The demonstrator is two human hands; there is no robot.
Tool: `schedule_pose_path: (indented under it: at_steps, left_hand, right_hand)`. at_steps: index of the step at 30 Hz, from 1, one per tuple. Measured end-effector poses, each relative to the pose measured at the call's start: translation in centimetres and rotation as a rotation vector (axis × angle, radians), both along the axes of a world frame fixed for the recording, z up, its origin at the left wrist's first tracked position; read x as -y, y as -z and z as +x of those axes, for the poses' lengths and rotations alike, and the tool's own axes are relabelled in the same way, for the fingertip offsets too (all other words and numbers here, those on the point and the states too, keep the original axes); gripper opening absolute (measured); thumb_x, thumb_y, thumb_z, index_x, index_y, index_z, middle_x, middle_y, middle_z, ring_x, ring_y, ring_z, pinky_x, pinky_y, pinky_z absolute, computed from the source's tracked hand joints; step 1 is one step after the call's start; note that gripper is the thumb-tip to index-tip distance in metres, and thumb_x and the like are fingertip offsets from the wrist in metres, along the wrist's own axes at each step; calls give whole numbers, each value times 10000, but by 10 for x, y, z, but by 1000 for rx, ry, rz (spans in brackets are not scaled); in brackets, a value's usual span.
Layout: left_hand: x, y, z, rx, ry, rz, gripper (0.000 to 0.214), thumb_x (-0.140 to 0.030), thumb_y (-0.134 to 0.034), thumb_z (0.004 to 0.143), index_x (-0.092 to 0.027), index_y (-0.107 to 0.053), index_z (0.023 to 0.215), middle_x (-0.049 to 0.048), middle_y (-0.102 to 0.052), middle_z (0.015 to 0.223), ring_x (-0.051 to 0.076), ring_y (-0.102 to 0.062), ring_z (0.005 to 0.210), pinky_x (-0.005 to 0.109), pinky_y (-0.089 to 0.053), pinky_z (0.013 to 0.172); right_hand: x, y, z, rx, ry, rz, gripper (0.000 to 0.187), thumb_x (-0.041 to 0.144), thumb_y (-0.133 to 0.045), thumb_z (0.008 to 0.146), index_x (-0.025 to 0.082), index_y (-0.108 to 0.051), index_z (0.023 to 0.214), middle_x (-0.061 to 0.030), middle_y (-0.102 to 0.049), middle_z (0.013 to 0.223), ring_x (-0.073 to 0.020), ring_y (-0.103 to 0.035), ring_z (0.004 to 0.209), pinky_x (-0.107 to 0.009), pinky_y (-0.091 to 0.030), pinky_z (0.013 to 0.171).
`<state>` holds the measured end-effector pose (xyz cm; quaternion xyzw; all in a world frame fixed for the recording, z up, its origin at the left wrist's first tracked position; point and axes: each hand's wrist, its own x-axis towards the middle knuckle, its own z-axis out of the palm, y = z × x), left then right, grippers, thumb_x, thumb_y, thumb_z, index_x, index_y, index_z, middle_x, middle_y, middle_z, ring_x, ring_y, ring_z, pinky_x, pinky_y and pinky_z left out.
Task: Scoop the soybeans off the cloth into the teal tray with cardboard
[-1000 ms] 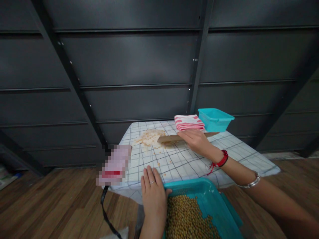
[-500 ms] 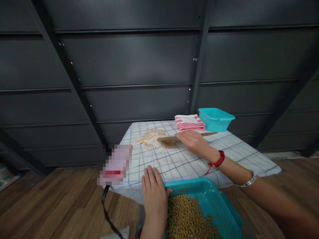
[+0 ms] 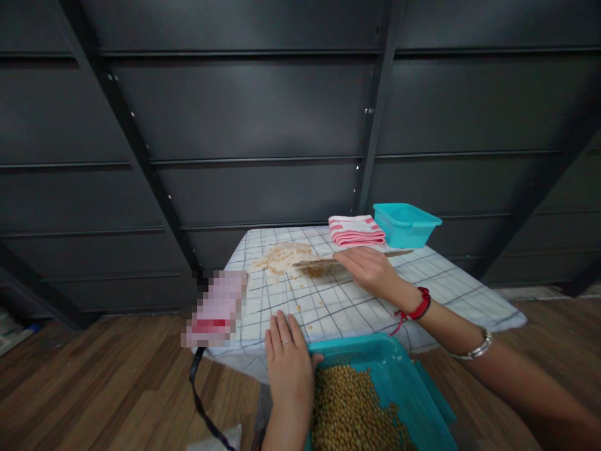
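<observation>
My right hand (image 3: 365, 268) is closed around a long, thin brown strip (image 3: 312, 263) that looks like wood. The strip is tilted, its left end low over a spread of fine whitish grains (image 3: 284, 257) mixed with yellow beans. Beans and a shadow show just below its edge. Flat on the near edge of the checked cloth lies my left hand (image 3: 288, 357), fingers stretched out, thumb against the rim of a teal plastic basket (image 3: 417, 388). Many round yellow-brown beans (image 3: 352, 407), like soybeans, fill its left side. A few loose beans (image 3: 299, 307) lie between my hands.
A white checked cloth (image 3: 451, 294) covers the table. At the back right are a folded pink-and-white towel (image 3: 357, 230) and a smaller teal tub (image 3: 406, 225). A blurred-out pink object (image 3: 216, 310) with a black strap sits at the left edge. Dark wall panels (image 3: 263, 113) stand behind.
My right hand has shifted slightly right, and the strip now shows more edge-on, with less of its face visible. My left hand keeps its place by the basket.
</observation>
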<state>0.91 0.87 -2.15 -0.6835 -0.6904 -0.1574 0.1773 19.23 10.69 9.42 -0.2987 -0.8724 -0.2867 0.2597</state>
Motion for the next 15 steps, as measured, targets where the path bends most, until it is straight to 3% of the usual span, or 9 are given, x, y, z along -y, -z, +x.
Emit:
schedule_pose_path:
  at_steps: [15]
  left_hand:
    - [2,-6,2,-9,3,1,627,-382,-604,689,-42,-490,1203,243,-478,1284,332,-441,1192,463,-388,968]
  right_hand:
    - [23,6,11,110,-41,86,324,78,-330,861,183,-617,967,-45,-678,885,-123,-582,781,-276,-470,668]
